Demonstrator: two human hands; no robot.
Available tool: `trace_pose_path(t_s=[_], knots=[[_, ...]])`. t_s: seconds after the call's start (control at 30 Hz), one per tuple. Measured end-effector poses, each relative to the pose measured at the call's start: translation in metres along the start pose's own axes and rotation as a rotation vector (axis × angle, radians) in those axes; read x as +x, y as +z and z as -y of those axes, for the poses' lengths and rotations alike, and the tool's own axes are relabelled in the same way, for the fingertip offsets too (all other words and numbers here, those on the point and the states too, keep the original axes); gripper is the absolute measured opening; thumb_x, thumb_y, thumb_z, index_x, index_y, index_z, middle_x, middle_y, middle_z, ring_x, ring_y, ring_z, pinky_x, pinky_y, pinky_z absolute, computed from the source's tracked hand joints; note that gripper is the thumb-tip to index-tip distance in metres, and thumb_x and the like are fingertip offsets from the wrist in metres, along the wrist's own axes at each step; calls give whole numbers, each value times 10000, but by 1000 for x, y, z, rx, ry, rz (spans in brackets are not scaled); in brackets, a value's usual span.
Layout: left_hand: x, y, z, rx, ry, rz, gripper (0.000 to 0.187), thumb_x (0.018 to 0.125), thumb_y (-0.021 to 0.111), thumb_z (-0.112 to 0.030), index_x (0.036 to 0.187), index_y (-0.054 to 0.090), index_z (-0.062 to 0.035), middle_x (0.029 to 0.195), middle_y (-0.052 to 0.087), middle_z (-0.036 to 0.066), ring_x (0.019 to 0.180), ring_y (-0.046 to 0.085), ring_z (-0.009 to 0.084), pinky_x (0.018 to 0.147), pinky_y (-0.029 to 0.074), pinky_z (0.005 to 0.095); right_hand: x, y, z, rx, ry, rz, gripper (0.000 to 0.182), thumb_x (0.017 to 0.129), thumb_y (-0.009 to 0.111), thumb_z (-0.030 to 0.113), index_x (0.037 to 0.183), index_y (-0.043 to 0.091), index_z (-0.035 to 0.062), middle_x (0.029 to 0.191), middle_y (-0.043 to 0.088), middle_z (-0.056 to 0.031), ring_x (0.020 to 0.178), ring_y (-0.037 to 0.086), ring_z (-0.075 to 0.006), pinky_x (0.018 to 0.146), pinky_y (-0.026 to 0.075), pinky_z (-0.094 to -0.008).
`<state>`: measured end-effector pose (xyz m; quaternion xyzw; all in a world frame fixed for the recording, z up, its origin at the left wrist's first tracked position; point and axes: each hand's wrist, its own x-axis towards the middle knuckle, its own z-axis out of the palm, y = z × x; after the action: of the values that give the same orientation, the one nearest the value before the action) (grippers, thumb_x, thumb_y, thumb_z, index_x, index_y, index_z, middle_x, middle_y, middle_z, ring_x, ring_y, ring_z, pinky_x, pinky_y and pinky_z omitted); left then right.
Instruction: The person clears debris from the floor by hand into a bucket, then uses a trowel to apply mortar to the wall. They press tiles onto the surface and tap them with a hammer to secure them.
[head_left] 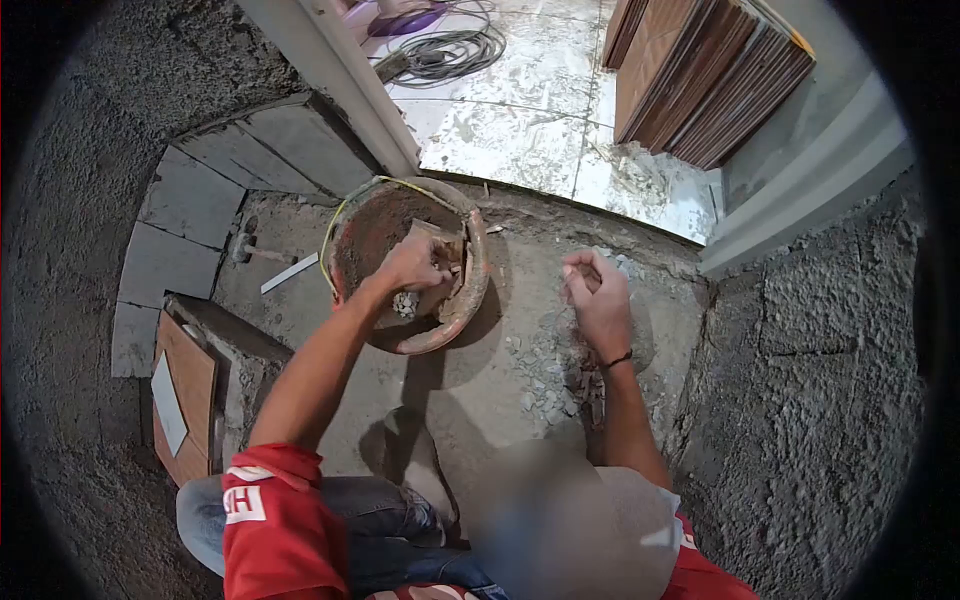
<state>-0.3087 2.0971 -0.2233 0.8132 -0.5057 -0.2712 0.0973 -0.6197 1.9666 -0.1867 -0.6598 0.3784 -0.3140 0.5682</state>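
My left hand [408, 264] reaches into a round, mud-stained bucket [478, 275] with a yellow rim strip. Its fingers are curled over broken pieces inside, and whether they grip one is hidden. Several light rubble bits [404, 304] lie in the bucket below the hand. My right hand [601, 305] hovers above the floor on the right, fingers loosely bent, thumb apart from them, nothing visible in it. Beneath and beside it spreads a heap of broken grey rubble [548, 385].
A hammer [243, 248] and a white strip [290, 273] lie left of the bucket. Grey tiles [168, 258] line the left wall. Beyond the doorway are stacked brown tiles [700, 85] and a coiled cable [455, 55]. Rough walls [820, 370] flank the floor.
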Motion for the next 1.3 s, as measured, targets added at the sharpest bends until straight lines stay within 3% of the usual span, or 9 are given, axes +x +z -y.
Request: trace_pose_path(t_s=[0.1, 0.2, 0.43, 0.6, 0.7, 0.87, 1.07, 1.17, 1.3], knots=[[-6, -6, -22, -183, 130, 81, 496, 834, 792, -375, 1134, 704, 10, 1096, 720, 259, 1028, 719, 332, 892, 557, 439, 11, 9, 9, 135, -28, 28, 134, 962, 661, 114, 1027, 677, -1, 823, 681, -49, 687, 621, -73, 640, 513, -272], [10, 31, -10, -115, 239, -117, 459, 876, 747, -333, 1149, 649, 24, 1065, 672, 269, 1042, 656, 434, 918, 522, 470, 2, 24, 14, 177, -50, 91, 131, 966, 655, 110, 1024, 673, -7, 846, 684, -52, 723, 620, -70, 666, 514, -266], [19, 18, -10, -17, 109, -259, 380, 897, 691, -275, 1138, 638, 15, 1106, 662, 274, 1064, 607, 487, 937, 497, 523, -14, 16, -10, 56, 62, 78, 115, 948, 670, 78, 1020, 678, -12, 847, 694, -50, 755, 638, -88, 671, 520, -267], [-16, -107, -13, -54, 99, -50, 396, 923, 719, -202, 1242, 619, 10, 1160, 693, 209, 1079, 671, 322, 959, 523, 432, 2, 2, 10, 197, 29, 80, 190, 981, 650, 76, 1153, 643, -4, 898, 681, -33, 796, 664, -100, 676, 538, -253], [-27, -155, -12, -294, 207, -66, 407, 984, 707, -170, 1323, 566, 6, 1219, 674, 79, 1086, 641, 190, 974, 522, 390, 12, 11, 56, 62, -25, 207, 332, 949, 698, 131, 1237, 625, -18, 1113, 709, -138, 944, 719, -195, 840, 604, -329], [-75, -225, -84, -436, 101, -72, 431, 977, 747, -255, 1304, 596, -17, 1154, 683, 46, 1038, 650, 149, 901, 541, 346, 32, 58, 108, -195, -245, 518, 804, 867, 815, 346, 1495, 441, 12, 1373, 607, -236, 1151, 677, -304, 974, 569, -432], [-75, -224, -147, -600, 166, -26, 268, 978, 736, -241, 1093, 700, -2, 961, 712, 38, 853, 657, 121, 750, 541, 311, 49, 106, 97, 125, -317, 445, 1104, 772, 861, 512, 1558, 303, -26, 1405, 544, -268, 1290, 575, -366, 1079, 484, -428], [-47, -178, -159, -804, 142, 10, 274, 985, 728, -256, 1110, 692, -15, 964, 696, 22, 865, 656, 119, 766, 538, 308, 42, 81, 93, 95, -206, 486, 624, 886, 818, 330, 1328, 587, -46, 1172, 692, -146, 1078, 656, -232, 960, 525, -383], [-12, -123, -179, -798, 327, 39, 393, 960, 761, -241, 1220, 635, 26, 1068, 719, 79, 928, 661, 131, 819, 549, 319, 26, 47, 79, 2, -211, 282, 400, 946, 750, 330, 1079, 690, -43, 965, 741, -128, 871, 700, -248, 815, 548, -394]])
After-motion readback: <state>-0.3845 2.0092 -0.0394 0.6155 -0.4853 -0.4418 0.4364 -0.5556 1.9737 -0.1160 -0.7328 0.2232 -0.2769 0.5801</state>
